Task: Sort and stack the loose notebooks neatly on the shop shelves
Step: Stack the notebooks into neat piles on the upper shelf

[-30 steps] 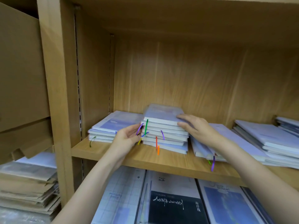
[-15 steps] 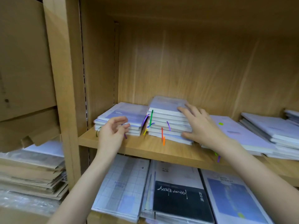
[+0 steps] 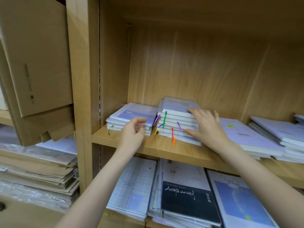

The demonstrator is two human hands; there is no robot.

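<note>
A stack of several pale blue notebooks (image 3: 176, 122) with coloured ribbon markers stands on the wooden shelf (image 3: 166, 149). My right hand (image 3: 205, 127) presses flat against its right side, fingers over the top edge and thumb along a lower book. A shorter stack of like notebooks (image 3: 131, 115) lies just left of it. My left hand (image 3: 134, 133) hovers in front of that shorter stack with fingers loosely curled, holding nothing.
More notebook stacks (image 3: 256, 140) lie to the right on the same shelf. Larger books, one with a dark cover (image 3: 189, 201), fill the shelf below. A cardboard box (image 3: 36, 71) and stacked paper packs (image 3: 37, 171) sit left of the upright board.
My left hand has let go of the tall stack's left side and drawn back to the left, in front of the shorter stack. My right hand stays on the tall stack.
</note>
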